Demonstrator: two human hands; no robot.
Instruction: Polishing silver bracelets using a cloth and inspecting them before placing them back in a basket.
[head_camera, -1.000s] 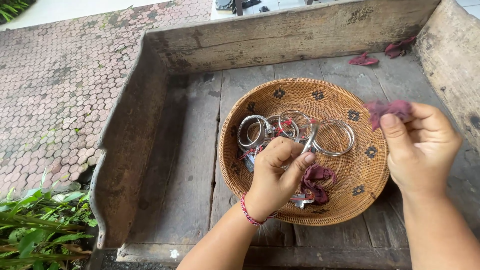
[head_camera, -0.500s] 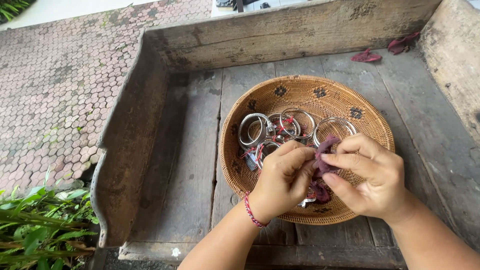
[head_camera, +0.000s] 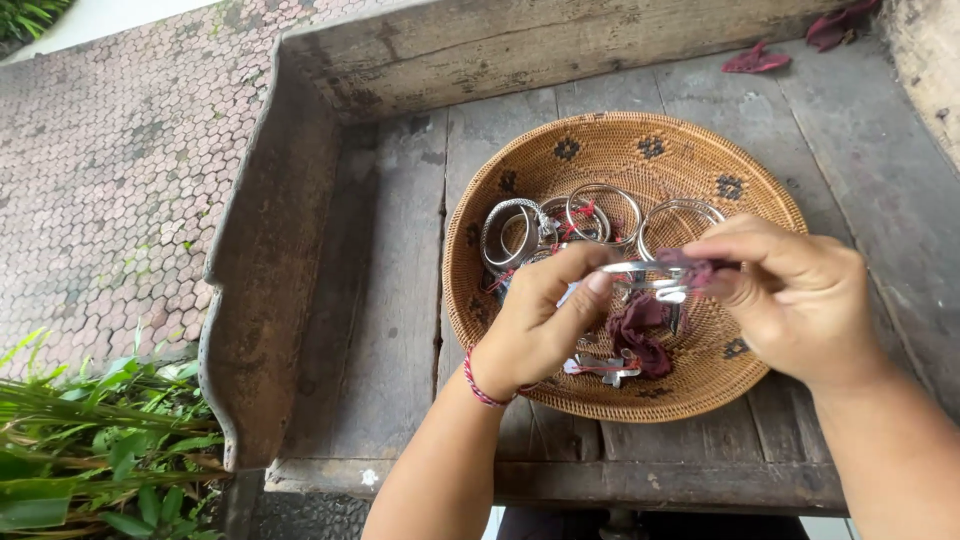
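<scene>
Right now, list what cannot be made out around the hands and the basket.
- Head view: the silver piece held between left hand and right hand; fingers hide its ends, so its shape is unclear.
- The dark red cloth under the hands is partly covered.
- The woven basket floor beneath both hands is hidden.
- The bangles overlap, so no count.
- Red scraps at the top edge: cut off.

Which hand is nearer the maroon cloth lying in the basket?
Left. The left hand sits just left of the maroon cloth in the basket; the right hand is farther right.
</scene>
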